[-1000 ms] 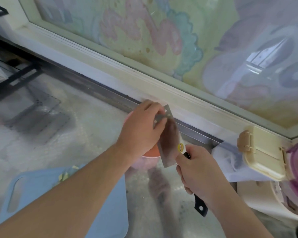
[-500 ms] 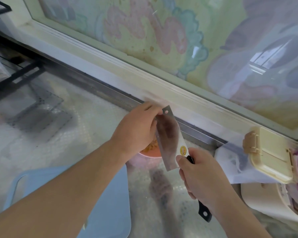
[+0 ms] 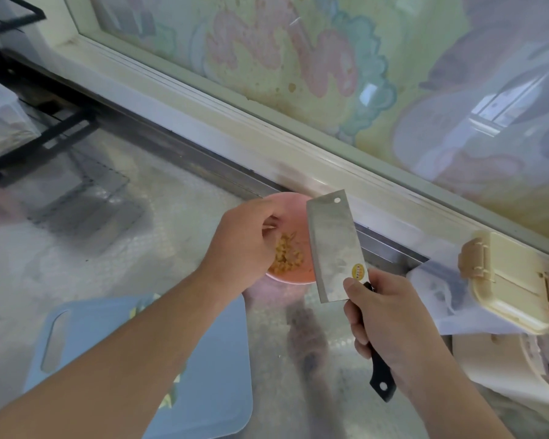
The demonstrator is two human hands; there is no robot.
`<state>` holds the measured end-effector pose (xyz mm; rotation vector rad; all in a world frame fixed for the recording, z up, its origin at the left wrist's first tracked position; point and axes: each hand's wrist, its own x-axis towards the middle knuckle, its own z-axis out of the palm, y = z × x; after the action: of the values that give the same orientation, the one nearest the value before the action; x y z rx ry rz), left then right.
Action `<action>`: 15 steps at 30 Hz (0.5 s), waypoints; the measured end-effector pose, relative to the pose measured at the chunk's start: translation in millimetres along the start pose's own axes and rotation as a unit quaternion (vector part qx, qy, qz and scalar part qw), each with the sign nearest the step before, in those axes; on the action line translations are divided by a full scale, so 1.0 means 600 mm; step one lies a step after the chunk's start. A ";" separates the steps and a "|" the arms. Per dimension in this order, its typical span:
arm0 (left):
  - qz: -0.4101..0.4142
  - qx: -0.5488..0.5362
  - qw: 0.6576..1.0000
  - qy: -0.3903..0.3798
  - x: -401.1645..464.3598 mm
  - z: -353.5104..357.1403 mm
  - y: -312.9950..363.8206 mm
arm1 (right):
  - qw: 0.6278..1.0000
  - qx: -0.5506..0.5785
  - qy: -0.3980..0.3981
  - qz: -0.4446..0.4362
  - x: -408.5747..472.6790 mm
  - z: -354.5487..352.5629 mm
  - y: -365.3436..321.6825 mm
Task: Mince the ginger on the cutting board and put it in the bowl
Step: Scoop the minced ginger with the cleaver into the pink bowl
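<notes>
1. Cutting board (image 3: 210, 375), pale blue, at 7 o'clock, nearest you. A few pale ginger scraps (image 3: 168, 399) lie on it, partly hidden under your left forearm. These look small, damp and clingy; expect them to stick to the board, and gather them with the flat of the blade, not with a fingertip pinch.
2. Right hand (image 3: 390, 324), at 5 o'clock. Your fingers are wrapped round the black handle of the cleaver (image 3: 335, 248), thumb up near the heel of the blade. The blade is lifted and tilted, its far half over the bowl's right rim. Treat it as heavy and stiff; hold the handle only.
3. Left hand (image 3: 244, 245), at centre. Your fingers are curled down into the bowl, tips among the mince; whether they pinch any cannot be told.
4. Bowl (image 3: 286, 201), pink, just past 12 o'clock from the board's far corner. It looks light and likely to slide on the glossy counter.
5. Minced ginger (image 3: 287, 256), a yellow heap in the bowl. Soft, wet, light; most of the job's material seems to be here.
6. Cream latched box (image 3: 514, 280), at 3 o'clock.
</notes>
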<state>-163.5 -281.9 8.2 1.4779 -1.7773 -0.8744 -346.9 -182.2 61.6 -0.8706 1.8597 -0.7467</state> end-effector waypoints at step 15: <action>-0.091 0.092 0.987 0.098 -0.203 -0.099 -0.166 | 0.992 -0.021 -0.127 -0.017 -0.145 0.154 0.141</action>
<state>-42.5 -180.4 -49.2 1.8026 -1.6315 -0.6394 -255.9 -76.1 0.8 -0.9786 1.6435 -0.5890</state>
